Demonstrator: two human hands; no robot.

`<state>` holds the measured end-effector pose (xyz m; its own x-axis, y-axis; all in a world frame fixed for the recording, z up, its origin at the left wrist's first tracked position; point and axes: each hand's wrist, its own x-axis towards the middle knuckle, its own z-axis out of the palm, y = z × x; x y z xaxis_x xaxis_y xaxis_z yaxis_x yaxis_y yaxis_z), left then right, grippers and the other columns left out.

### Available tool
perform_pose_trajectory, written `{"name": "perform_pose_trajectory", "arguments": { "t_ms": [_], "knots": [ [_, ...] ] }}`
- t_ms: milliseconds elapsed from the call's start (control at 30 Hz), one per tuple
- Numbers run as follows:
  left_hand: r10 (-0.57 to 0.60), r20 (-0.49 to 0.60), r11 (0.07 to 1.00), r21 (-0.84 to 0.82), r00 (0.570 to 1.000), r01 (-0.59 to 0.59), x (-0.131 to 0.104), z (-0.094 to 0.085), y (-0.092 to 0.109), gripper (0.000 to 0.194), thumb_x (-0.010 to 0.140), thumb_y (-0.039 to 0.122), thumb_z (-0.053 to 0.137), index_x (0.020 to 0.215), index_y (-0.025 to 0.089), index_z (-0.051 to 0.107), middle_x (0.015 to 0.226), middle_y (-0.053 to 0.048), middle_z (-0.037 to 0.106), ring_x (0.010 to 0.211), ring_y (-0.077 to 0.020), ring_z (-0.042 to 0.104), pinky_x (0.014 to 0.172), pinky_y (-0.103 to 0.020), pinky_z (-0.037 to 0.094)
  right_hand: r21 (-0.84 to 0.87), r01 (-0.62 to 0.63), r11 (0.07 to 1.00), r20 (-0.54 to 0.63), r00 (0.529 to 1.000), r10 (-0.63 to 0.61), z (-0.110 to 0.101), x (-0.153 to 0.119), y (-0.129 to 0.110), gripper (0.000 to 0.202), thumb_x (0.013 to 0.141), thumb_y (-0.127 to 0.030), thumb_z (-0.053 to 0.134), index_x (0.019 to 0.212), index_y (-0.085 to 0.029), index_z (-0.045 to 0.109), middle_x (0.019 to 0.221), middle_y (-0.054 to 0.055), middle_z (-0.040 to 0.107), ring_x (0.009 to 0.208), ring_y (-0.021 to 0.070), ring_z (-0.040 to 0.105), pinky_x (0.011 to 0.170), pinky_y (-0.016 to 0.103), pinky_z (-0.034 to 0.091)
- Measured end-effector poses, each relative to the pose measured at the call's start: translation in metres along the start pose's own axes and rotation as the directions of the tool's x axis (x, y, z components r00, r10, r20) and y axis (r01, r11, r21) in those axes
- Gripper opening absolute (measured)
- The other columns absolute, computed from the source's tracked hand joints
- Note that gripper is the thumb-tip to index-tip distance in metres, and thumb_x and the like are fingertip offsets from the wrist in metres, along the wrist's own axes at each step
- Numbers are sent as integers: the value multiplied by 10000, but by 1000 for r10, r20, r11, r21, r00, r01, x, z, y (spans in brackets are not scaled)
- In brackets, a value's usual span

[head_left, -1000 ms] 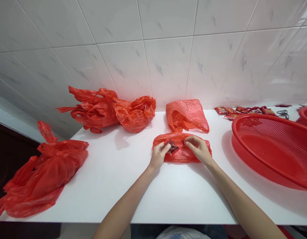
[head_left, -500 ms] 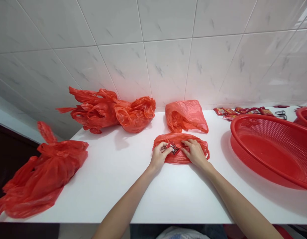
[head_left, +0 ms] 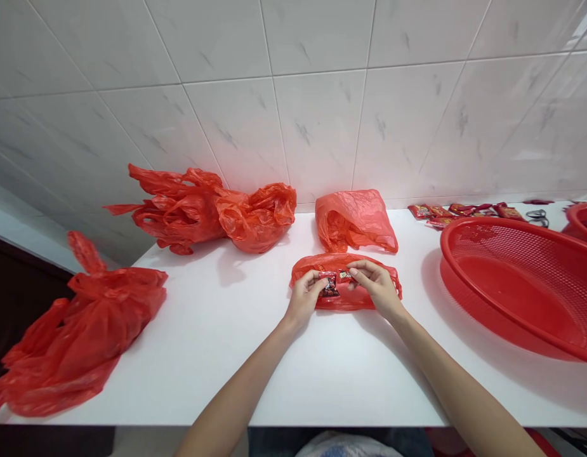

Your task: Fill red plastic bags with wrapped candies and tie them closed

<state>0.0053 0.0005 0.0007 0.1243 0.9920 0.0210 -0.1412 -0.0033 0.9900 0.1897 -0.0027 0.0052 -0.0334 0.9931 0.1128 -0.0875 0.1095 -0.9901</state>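
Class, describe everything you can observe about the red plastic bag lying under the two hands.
The red plastic bag looks thin, slightly see-through, glossy and wrinkled. It lies low and spread sideways on the white table, rather than standing up. Above it, the left hand holds a dark packet and the right hand a small red packet; both hide part of it. Whether the hands press on it, and what it contains, cannot be told.

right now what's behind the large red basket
Behind the large red basket lie small red packets near the tiled wall, what look like scissors and part of a smaller red basket. The large red basket hides the table just beyond it; anything there cannot be seen.
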Motion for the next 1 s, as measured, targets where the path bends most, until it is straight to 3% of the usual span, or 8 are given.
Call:
{"name": "perform_pose_trajectory", "arguments": {
  "t_ms": [167,267,467,667,1000],
  "knots": [
    [-57,24,997,-50,998,58,-4,2,3,318,735,483,734,805,194,620,750,12,613,682,-149,593,571,-250,504,72,-46,996,37,998,44,6,-2,4,368,740,-542,792,888,-224,680,731,10,714,632,189,681,706,349,566],
    [-102,49,992,-69,994,105,-6,3,5,357,719,500,751,852,200,609,723,26,591,604,-130,565,464,-215,444,86,-46,995,49,998,42,9,-3,5,363,739,-540,794,877,-228,672,768,11,723,638,190,689,709,352,570],
    [-53,57,997,-54,997,56,-7,3,5,353,666,379,829,905,188,655,806,11,651,721,-123,614,678,-234,502,108,-53,993,105,994,42,12,-5,4,321,759,-517,782,868,-229,693,822,15,731,658,187,699,734,357,576],
    [-72,20,995,-63,997,73,-4,2,2,338,642,397,820,830,188,632,744,20,631,613,-109,564,584,-232,462,115,-82,990,175,983,61,10,-8,2,362,725,-393,833,1023,-240,694,874,13,743,798,208,731,855,380,566],
    [-82,-11,994,-73,997,81,-5,2,7,311,623,348,819,811,184,634,705,36,609,580,-92,530,570,-219,436,132,-82,988,194,979,55,9,-7,3,346,705,-351,859,975,-226,684,873,11,734,785,192,728,815,356,576]
  ]
}}
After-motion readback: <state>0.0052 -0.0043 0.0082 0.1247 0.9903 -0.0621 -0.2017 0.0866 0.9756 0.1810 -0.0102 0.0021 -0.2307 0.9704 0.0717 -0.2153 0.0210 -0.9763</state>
